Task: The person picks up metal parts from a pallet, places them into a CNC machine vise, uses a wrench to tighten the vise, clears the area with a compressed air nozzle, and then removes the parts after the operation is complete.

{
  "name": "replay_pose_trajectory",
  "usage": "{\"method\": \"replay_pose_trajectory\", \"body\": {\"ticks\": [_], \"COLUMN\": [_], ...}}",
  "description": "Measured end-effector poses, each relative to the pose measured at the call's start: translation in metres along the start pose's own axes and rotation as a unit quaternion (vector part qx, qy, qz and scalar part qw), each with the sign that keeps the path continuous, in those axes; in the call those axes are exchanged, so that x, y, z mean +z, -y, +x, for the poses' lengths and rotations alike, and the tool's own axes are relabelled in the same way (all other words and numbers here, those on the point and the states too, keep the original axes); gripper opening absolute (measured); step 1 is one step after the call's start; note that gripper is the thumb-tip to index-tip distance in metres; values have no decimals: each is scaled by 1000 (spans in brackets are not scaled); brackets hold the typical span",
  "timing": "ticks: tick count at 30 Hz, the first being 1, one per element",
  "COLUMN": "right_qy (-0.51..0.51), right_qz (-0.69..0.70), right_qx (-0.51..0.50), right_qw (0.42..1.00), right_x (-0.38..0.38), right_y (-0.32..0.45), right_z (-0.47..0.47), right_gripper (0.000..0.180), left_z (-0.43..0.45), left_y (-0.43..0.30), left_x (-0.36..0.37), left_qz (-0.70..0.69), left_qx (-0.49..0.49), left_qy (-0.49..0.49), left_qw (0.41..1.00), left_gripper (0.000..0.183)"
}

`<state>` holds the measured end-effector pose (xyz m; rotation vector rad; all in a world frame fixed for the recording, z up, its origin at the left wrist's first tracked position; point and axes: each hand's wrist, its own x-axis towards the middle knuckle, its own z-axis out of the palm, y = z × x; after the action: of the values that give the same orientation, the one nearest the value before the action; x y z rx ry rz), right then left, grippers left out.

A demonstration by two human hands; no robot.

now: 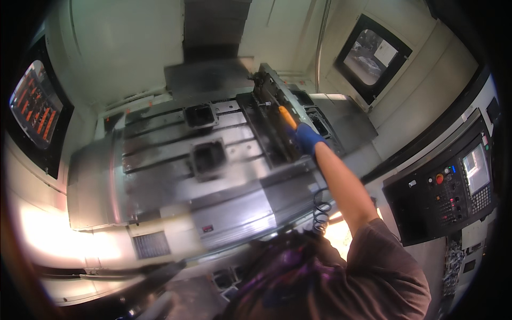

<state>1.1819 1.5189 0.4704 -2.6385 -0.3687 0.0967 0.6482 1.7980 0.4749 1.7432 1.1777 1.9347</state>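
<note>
My right hand point(307, 138), in a blue glove, is closed around an orange tool handle point(287, 117), perhaps an air blow gun. It reaches over a dark fixture beside an upright metal plate point(282, 90) on the machine table. A black coiled hose point(321, 212) hangs below my right forearm. Left of the fixture, two square metal frames, one farther back point(200, 116) and one nearer point(209, 155), sit on the slotted machine table point(160, 160). Another frame point(319, 122) lies right of the plate. My left hand is out of view.
A CNC machine's enclosure surrounds the table, with a window on the left point(35, 105) and one on the right point(370, 58). The control panel point(444, 192) stands at the right. Sloped metal covers point(236, 212) run along the table's front. A further square part point(224, 279) is low in view.
</note>
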Motion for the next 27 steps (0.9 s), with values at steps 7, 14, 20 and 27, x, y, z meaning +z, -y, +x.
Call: {"method": "replay_pose_trajectory", "body": {"ticks": [7, 14, 20, 27], "right_qy": [73, 185, 224, 347], "right_qz": [1, 383, 410, 374], "right_qx": [38, 134, 190, 75], "right_qw": [997, 895, 864, 857], "right_x": [15, 20, -4, 27], "right_y": [20, 13, 20, 20], "right_z": [41, 15, -62, -113], "right_gripper": [49, 37, 29, 18], "left_z": [4, 7, 13, 41], "left_y": [-7, -24, -57, -94], "left_x": [0, -12, -34, -31], "left_qz": [12, 42, 19, 392], "left_qx": [9, 30, 45, 327], "left_qy": [-11, -28, -43, -94], "left_qw": [1000, 998, 998, 854], "left_gripper": [32, 32, 32, 38]}}
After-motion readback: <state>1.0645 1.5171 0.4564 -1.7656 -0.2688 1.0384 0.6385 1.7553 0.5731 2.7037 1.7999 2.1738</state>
